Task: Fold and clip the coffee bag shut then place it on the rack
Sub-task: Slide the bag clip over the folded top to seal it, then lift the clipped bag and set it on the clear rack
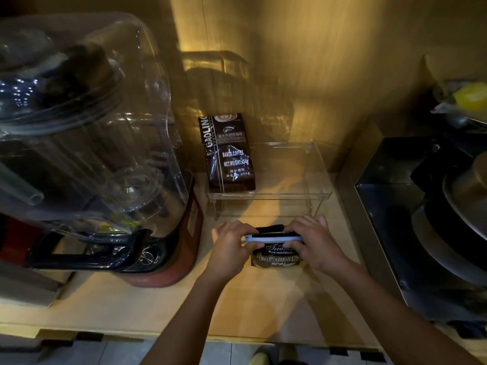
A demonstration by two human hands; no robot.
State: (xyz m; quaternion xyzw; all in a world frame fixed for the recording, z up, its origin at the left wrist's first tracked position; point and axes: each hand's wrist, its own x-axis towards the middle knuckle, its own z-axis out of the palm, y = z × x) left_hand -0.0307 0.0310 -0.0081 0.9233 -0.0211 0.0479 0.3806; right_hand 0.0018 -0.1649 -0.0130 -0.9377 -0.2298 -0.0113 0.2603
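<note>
left hand (232,245) and right hand (317,245) both pinch a pale blue clip (272,238) across the folded top of the black coffee bag (275,256), upright on the wooden counter (237,306) | behind: clear rack (268,194) holds one brown coffee bag (229,154), lying flat at left | left: blender (87,143) under clear cover

1. On the brown coffee bag (228,154) standing on the clear rack (268,195): "GAOLING" up the side, "BAKED.COFFEE", "NET.WEIGHT:454g", Chinese lines, "454g" again.
2. On the black coffee bag (275,255) on the bench (237,306): script "Treasure", partly hidden, "BLUE MOUNTAIN", large Chinese characters.
</note>
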